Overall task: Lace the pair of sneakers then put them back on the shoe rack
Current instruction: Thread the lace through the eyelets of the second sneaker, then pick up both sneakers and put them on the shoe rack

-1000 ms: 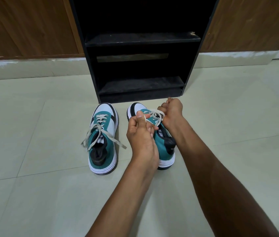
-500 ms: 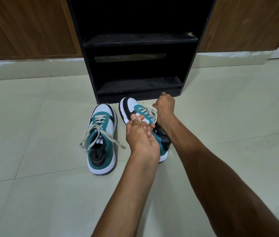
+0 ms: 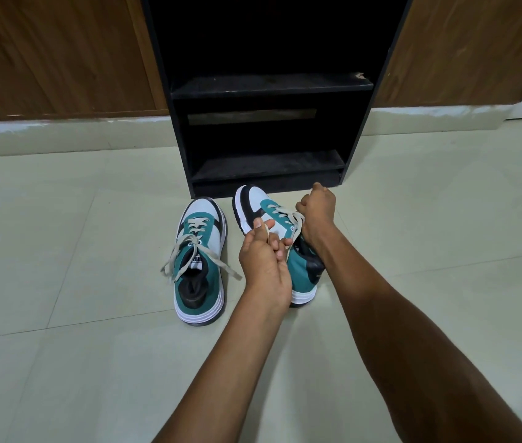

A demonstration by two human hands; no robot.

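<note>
Two teal, white and black sneakers lie on the tiled floor in front of a black shoe rack (image 3: 266,87). The left sneaker (image 3: 200,266) lies flat with its beige laces tied and loose ends hanging over its sides. The right sneaker (image 3: 280,238) is tilted, toe turned to the left. My left hand (image 3: 264,260) pinches one end of its beige lace (image 3: 287,215) over the tongue. My right hand (image 3: 317,211) is curled round the other lace end on the shoe's far side. The heel of this shoe is partly hidden by my hands.
The rack has two dusty black shelves, the lower one (image 3: 267,163) just behind the shoes. Brown wooden panels (image 3: 55,55) and a pale skirting (image 3: 61,126) run along the wall on both sides. Light floor tiles (image 3: 61,362) spread all around.
The right sneaker's toe has swung left and away from me. Both hands have moved with it, still holding the lace ends.
</note>
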